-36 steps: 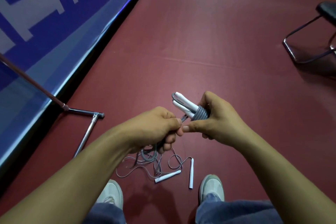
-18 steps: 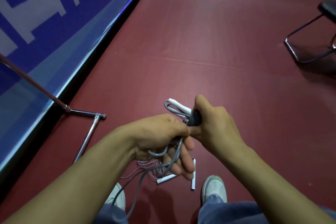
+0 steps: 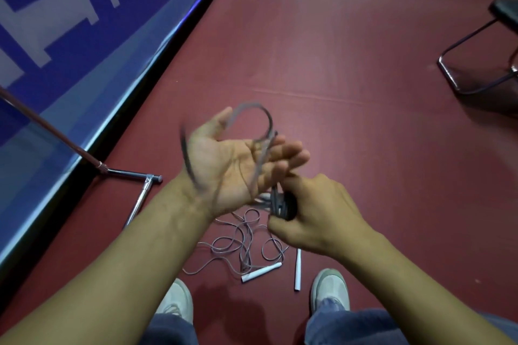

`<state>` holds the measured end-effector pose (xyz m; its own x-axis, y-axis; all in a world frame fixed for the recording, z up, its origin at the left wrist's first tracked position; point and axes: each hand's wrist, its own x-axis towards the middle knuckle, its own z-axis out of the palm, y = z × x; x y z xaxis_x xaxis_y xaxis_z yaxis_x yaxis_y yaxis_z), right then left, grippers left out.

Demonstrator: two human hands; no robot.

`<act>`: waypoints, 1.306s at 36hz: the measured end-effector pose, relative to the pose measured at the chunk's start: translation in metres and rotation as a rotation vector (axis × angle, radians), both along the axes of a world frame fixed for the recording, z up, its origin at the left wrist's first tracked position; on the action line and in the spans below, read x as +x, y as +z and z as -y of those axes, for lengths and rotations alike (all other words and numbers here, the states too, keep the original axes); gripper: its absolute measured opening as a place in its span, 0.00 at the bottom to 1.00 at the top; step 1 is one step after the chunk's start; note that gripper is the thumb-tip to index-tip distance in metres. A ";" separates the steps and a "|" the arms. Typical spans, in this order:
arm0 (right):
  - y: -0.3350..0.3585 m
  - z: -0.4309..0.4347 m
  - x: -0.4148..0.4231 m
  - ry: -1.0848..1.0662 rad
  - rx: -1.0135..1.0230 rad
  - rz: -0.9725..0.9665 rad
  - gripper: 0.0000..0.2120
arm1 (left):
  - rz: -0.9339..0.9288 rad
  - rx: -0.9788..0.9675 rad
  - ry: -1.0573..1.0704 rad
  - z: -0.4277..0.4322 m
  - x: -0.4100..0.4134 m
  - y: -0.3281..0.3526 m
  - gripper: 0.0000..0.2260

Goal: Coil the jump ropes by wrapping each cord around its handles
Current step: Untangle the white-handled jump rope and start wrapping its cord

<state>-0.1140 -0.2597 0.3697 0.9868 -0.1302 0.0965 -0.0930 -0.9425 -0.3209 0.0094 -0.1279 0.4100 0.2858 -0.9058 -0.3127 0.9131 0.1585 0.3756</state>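
Dark red floor (image 3: 350, 50) fills most of what you see. A blue banner (image 3: 70, 22) rises along the left, and its white lettering is cut off by the frame edge and cannot be read. A chrome stand (image 3: 134, 176) rests at the banner's base, with its pole running out of view to the left. At the far right a black chair (image 3: 476, 70) shows only part of its seat and bent metal leg.

Your left hand (image 3: 224, 165) is held palm up at centre, fingers straight, gripping nothing. A grey cord (image 3: 260, 112) arcs in a loop beyond the thumb and trails across palm and wrist. Motion blur smears it, so where it touches the skin is hard to tell. Just right and nearer, your right hand (image 3: 316, 218) is curled tight round a coiled bundle (image 3: 283, 204) of that same cord. You cannot see its handles behind the fingers and wraps.

On the floor near your feet a second jump rope (image 3: 238, 246) lies in a loose tangle, its far part covered by your left wrist. Its left handle (image 3: 262, 272) lies slanted and its right handle (image 3: 298, 269) points almost straight away from you, near each other but apart. Your pale shoes (image 3: 330, 288) flank them. Your jeans (image 3: 350, 328) are cut off at the bottom edge.
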 end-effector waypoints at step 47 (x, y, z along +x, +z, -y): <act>0.008 0.038 0.010 -0.361 0.286 0.049 0.24 | 1.334 0.743 -0.085 0.006 -0.034 -0.024 0.15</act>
<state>-0.1044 -0.2974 0.3778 0.8685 -0.4929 0.0520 -0.3773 -0.7256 -0.5755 -0.0245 -0.1335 0.3862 0.6747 -0.6931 -0.2539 -0.1481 -0.4641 0.8733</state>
